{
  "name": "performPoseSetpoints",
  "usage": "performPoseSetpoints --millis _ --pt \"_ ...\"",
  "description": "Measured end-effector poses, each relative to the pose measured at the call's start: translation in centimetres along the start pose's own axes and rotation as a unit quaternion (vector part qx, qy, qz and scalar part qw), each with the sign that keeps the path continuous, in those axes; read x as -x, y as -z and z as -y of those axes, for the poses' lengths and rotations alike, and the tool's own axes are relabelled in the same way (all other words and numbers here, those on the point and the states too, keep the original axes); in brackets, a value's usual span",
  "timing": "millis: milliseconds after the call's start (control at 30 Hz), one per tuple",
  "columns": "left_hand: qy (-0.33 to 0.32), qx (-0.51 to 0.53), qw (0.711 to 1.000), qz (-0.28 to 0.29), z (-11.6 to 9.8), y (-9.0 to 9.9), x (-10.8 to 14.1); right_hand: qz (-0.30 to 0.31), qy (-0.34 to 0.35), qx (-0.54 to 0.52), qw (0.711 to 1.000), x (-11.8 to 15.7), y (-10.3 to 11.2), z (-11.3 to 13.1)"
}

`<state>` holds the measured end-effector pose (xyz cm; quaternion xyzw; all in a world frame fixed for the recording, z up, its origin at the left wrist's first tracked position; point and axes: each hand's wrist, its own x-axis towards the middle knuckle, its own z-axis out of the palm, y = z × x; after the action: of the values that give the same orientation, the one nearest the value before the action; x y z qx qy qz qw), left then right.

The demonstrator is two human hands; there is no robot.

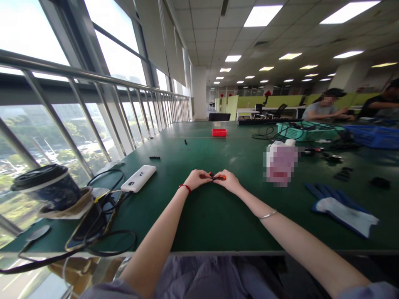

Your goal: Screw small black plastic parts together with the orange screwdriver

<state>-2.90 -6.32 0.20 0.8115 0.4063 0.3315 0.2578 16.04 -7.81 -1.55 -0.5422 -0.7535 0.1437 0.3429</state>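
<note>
My left hand [198,179] and my right hand [230,182] meet above the middle of the green table. Between them is a small orange-and-black piece [221,177], too small to name its kind. My right fingers are closed around its orange end. The left thumb and fingers pinch its other side, where a bit of orange also shows. Each hand partly covers the piece. Farther off, in line with the hands, stands a red plastic box [219,132].
At left are a white power bank [139,178], a lidded cup [46,187] and loose cables [115,238]. Small black parts [155,157] lie beyond. A blue-and-white glove [343,209], a blurred pink package [282,162] and a green basket [311,132] are at right. Two people sit far right.
</note>
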Motion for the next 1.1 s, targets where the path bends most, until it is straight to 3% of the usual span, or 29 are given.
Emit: performPoseSetpoints --millis 367,700,867,1100 --pt "-0.025 -0.111 0.993 0.016 -0.8 0.0 0.0 0.012 0.017 -0.011 1.0 -0.2 0.2 -0.6" --pt "-0.099 -0.291 0.951 0.03 -3.9 0.1 0.0 0.007 0.008 -0.027 1.0 -0.5 0.0 -1.0" --pt "-0.105 -0.301 0.948 0.026 -3.9 0.4 0.0 0.008 0.006 -0.021 1.0 -0.3 0.2 -0.7" --pt "-0.068 -0.24 0.968 0.031 -2.4 0.7 -0.2 0.0 0.011 -0.008 1.0 0.1 0.4 -0.5"
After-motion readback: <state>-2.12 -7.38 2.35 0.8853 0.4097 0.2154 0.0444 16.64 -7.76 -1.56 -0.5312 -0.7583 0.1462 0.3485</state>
